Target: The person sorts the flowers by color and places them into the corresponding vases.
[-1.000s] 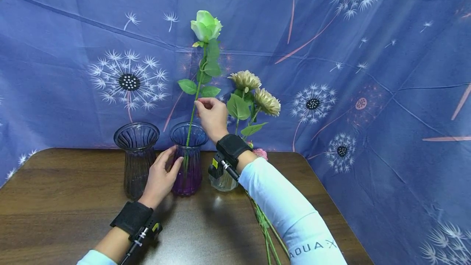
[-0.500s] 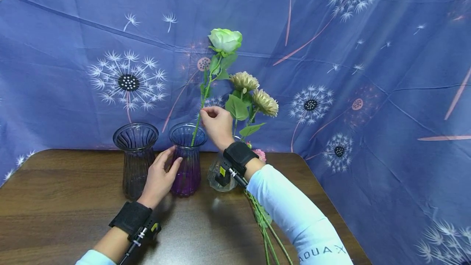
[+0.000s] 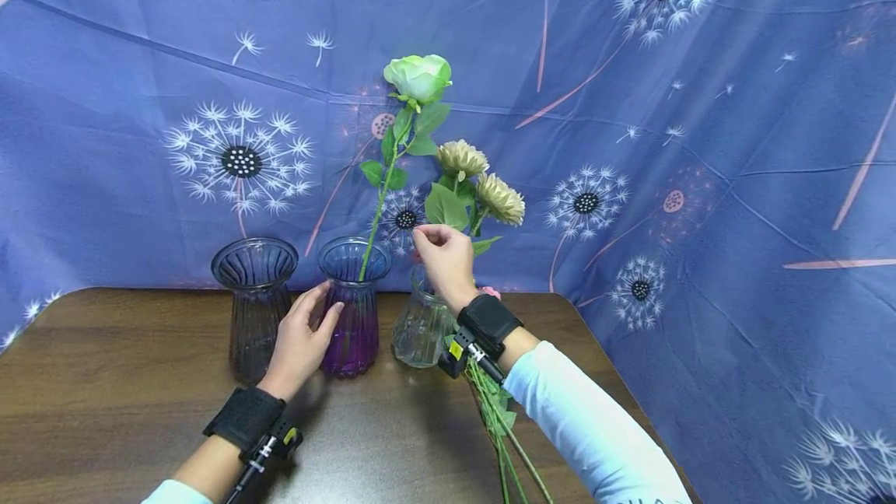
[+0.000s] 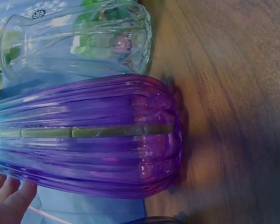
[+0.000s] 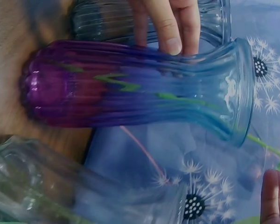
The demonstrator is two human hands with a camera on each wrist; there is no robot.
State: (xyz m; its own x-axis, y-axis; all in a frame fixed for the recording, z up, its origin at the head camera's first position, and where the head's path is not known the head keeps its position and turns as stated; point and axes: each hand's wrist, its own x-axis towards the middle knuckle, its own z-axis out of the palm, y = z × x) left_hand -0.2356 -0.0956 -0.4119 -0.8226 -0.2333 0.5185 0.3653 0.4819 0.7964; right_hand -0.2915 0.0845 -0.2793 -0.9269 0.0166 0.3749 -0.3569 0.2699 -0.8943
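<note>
Three glass vases stand in a row at the far side of the wooden surface [image 3: 105, 379]. The left one, a dark ribbed vase [image 3: 255, 306], holds nothing that shows. The middle purple vase [image 3: 352, 306] holds a green rose [image 3: 418, 78], whose stem rises from the mouth and leans to the right; the stem shows through the glass in both wrist views. The clear vase [image 3: 420, 329] on the right holds two tan flowers [image 3: 483, 177] with green leaves.

The left hand [image 3: 302, 341] rests on the near left side of the purple vase, its fingers straight and laid against the ribbed glass, not curled round it. The right hand [image 3: 444, 255] is raised above the clear vase, fingers curled together with the tips pinched; it is apart from the rose stem, which stands just to its left, and whether it holds anything cannot be told.

Loose green stems [image 3: 504, 442] lie on the surface under the right forearm.
</note>
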